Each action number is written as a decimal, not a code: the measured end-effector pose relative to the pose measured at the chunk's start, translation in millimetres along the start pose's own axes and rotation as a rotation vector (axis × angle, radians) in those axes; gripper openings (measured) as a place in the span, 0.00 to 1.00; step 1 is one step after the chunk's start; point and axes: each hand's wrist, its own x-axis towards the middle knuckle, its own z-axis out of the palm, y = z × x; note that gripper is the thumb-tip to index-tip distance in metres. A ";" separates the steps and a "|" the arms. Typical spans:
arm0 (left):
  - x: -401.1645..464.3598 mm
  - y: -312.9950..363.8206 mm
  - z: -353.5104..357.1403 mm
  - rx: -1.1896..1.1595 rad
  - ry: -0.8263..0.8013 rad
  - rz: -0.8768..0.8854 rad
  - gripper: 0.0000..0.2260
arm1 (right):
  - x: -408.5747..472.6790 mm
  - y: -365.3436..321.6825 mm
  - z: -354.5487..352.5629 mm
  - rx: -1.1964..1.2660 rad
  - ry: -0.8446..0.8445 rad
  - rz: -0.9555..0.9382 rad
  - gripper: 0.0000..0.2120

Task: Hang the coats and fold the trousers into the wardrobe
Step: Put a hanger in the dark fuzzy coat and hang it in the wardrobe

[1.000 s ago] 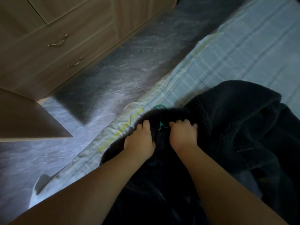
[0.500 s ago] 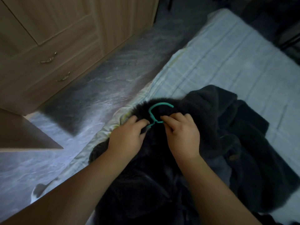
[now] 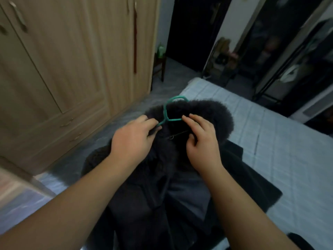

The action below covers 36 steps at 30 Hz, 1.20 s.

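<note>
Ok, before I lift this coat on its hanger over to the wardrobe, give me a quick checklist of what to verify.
1. Hanger hook clear of the collar: ok, the green hook stands above the fur.
2. Hanger arms inside both shoulders: cannot tell, they are hidden under the coat.
3. Left hand gripping: ok, on the collar by the hanger's neck.
4. Right hand gripping: not ok, its fingertips only touch the hanger.
5. Wardrobe open: not ok, the doors in view are shut.
6. Coat free to lift: ok, it lies loose on the bed.
</note>
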 end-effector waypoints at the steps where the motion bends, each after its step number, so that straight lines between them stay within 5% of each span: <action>1: -3.5 15.0 -14.4 0.027 -0.003 0.014 0.13 | -10.7 -6.6 -21.2 0.054 0.059 0.016 0.27; 6: -16.4 70.1 -82.8 0.182 0.029 0.084 0.11 | -31.2 -19.1 -122.5 0.084 0.326 0.140 0.27; 9: -22.0 92.9 -118.2 0.251 0.089 0.083 0.11 | -29.3 1.4 -150.5 -0.034 0.080 0.440 0.42; 12: -26.2 111.8 -142.1 0.290 0.127 0.103 0.10 | -32.3 11.0 -146.6 0.206 -0.119 0.542 0.52; 18: -30.2 106.9 -154.2 0.301 -0.096 -0.009 0.13 | -38.9 -7.3 -130.8 0.540 0.095 0.677 0.15; 22: -29.3 84.8 -158.2 0.280 -0.170 -0.066 0.14 | -32.4 -34.7 -153.5 0.724 0.152 0.632 0.18; 27: -21.4 89.4 -169.8 0.266 -0.132 -0.014 0.15 | -18.5 -70.4 -172.7 1.385 0.193 0.743 0.10; 33: 5.4 108.8 -198.5 0.137 -0.073 -0.007 0.14 | -19.0 -126.4 -220.8 1.303 0.230 0.416 0.07; 36: 27.7 129.4 -221.1 0.079 -0.035 0.035 0.14 | -48.1 -124.0 -191.3 0.882 0.186 0.427 0.13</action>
